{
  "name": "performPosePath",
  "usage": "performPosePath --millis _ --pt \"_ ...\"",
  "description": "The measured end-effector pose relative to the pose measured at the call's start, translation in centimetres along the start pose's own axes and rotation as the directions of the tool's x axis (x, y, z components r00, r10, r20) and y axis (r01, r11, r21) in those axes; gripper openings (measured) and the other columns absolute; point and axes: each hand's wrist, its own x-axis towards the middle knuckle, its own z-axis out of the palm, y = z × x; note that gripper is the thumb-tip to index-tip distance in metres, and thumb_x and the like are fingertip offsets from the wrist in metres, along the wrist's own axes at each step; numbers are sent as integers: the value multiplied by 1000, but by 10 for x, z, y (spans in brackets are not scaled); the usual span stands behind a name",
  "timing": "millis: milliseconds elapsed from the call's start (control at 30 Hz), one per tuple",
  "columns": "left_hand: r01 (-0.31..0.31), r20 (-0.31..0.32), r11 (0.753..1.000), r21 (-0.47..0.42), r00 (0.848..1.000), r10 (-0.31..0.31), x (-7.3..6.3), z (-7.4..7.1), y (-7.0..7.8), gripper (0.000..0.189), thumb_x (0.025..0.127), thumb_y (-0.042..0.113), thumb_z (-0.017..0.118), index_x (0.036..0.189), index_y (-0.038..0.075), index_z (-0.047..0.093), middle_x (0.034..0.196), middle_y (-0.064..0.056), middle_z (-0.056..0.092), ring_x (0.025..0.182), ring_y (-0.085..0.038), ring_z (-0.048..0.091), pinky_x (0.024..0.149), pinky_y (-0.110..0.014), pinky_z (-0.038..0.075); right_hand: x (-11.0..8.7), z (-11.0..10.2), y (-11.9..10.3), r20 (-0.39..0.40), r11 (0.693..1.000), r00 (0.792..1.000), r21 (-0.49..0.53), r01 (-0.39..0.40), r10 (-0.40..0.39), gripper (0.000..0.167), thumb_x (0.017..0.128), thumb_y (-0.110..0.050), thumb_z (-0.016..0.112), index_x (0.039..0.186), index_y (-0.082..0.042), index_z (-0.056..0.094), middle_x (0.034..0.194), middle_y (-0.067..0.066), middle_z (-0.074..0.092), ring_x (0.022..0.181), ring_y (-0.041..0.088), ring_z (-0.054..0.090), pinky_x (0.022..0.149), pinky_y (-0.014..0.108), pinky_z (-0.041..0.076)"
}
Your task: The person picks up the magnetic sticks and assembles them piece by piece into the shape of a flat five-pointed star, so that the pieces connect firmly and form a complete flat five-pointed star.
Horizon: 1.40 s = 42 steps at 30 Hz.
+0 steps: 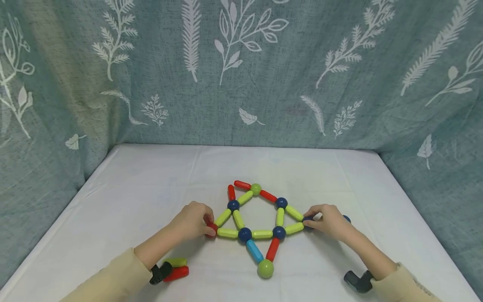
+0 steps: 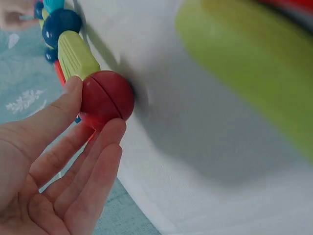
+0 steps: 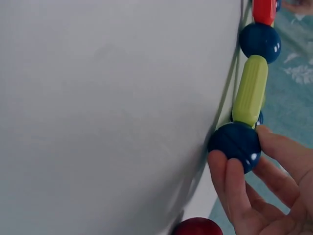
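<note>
A flat frame of magnetic rods and balls spreads across the table's middle, with yellow-green rods (image 1: 262,234), red rods (image 1: 272,250) and a light blue rod (image 1: 255,251). At its left corner my left hand (image 1: 194,220) pinches a red ball (image 2: 108,95) between thumb and fingertips. My right hand (image 1: 329,221) grips a dark blue ball (image 3: 235,146) at the right corner, where two yellow-green rods meet. Other dark blue balls (image 1: 245,234) join the rods between. One green ball (image 1: 266,269) forms the near tip, another green ball (image 1: 255,189) the far side.
Beside the left forearm lie a loose yellow-green rod (image 1: 176,262) and a loose red rod (image 1: 177,274). Another dark blue ball (image 1: 347,218) shows behind the right hand. A further red ball (image 3: 198,227) appears low in the right wrist view. A patterned curtain (image 1: 241,100) hangs behind the table.
</note>
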Motion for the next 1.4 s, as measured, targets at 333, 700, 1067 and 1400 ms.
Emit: performPosePath --millis 333,700,1067,1400 --pt "-50 -24 993 111 998 53 31 -7 4 11 72 8 77 81 5 72 75 0 66 71 -12 55 67 -29 48 -38 6 3 84 984 996 179 -23 8 24 72 -18 77 90 -6 67 91 6 64 66 11 62 58 22 51" --pt "-78 -23 981 177 996 83 68 -10 15 15 75 2 73 90 1 72 85 -7 68 78 -17 59 72 -28 50 -56 11 5 164 962 979 262 78 -124 30 72 -24 77 91 -4 65 90 8 66 68 8 61 59 21 51" --pt "-76 -8 975 210 997 80 81 -10 19 19 76 3 72 96 1 71 92 -8 68 85 -19 58 77 -30 49 -43 -13 23 -130 963 977 189 191 -168 29 71 -15 78 96 -4 67 92 5 66 81 12 62 71 24 51" --pt "-77 -18 978 195 996 82 80 -9 17 19 76 4 72 95 1 72 92 -8 68 86 -20 59 75 -29 49 -10 -34 56 -169 963 964 140 229 -205 35 73 -10 76 104 2 65 101 15 64 97 32 59 82 42 48"
